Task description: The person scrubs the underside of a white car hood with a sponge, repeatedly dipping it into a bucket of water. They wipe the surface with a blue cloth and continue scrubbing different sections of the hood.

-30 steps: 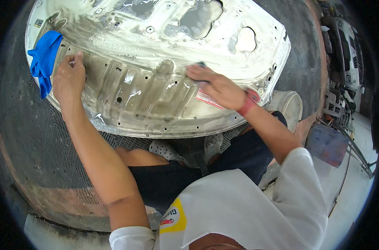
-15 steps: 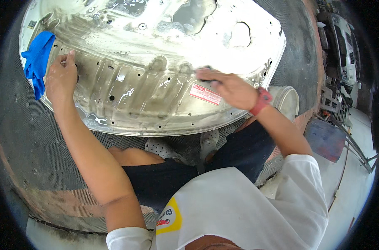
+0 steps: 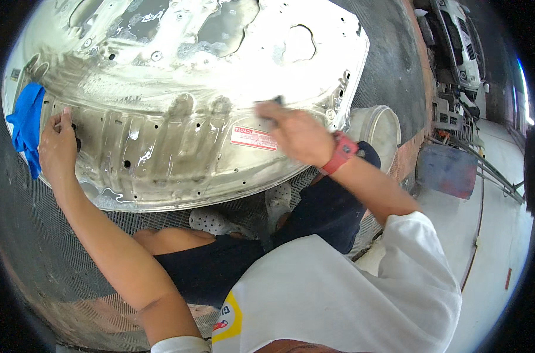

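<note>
A pale car hood (image 3: 208, 167) lies with its ribbed inner side up, wet and streaked with grey suds. My right hand (image 3: 303, 135) is closed on a dark scrubbing pad (image 3: 270, 112), blurred by motion. The pad is against the metal just above a red-and-white label (image 3: 253, 137). At the hood's left side my left hand (image 3: 58, 147) rests on the ribbed surface, fingers partly spread. A dark spot shows beside its palm; whether it is a hole or an object is unclear. Next to this hand a crumpled blue cloth (image 3: 27, 126) hangs over the hood's edge.
A whitish bucket (image 3: 380, 138) stands at the hood's right, near my knee. Dark textured matting (image 3: 391, 65) covers the floor. Further right are a worn blue-grey panel (image 3: 447, 170), metal bars and a parked vehicle (image 3: 464, 47). My clog-shod feet are below the hood's near edge.
The view has shifted, so the hood appears lower on its left side and further left. Against the label, my right hand and pad have moved right. My left hand keeps its place by the cloth.
</note>
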A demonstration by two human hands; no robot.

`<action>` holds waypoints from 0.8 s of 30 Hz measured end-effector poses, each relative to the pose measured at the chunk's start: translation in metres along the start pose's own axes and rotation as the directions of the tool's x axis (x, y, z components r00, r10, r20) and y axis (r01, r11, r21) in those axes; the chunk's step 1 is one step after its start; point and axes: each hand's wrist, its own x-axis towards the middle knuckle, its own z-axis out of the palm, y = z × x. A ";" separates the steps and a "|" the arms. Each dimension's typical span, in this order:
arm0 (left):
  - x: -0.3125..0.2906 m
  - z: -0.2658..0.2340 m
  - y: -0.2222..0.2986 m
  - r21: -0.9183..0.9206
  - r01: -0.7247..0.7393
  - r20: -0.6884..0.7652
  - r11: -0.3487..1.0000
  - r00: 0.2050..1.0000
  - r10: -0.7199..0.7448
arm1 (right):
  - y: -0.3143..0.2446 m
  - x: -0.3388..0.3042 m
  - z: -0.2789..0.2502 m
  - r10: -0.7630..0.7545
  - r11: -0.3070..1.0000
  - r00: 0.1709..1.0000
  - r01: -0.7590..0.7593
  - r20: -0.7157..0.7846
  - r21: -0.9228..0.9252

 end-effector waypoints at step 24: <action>0.001 0.010 0.017 -0.006 -0.058 0.007 0.998 0.998 0.058 | 0.203 -0.047 -0.064 0.139 0.727 0.976 -0.216 -0.168 -0.651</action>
